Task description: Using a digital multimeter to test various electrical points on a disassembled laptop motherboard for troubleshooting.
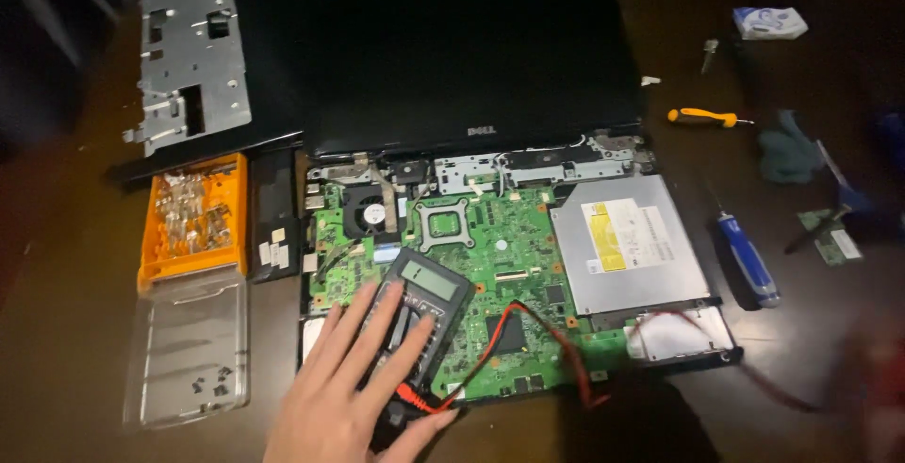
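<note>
On the dark bench, your left hand lies flat, fingers spread across the multimeter; next, set its dial carefully.

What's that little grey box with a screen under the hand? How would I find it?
Find the big open laptop with its green board showing. At the board's lower left lies a dark meter, with the left hand resting on it. Only it has a pale screen and red wires.

Multimeter on motherboard; optical drive right; screwdriver-bit case left; screen behind.
</note>
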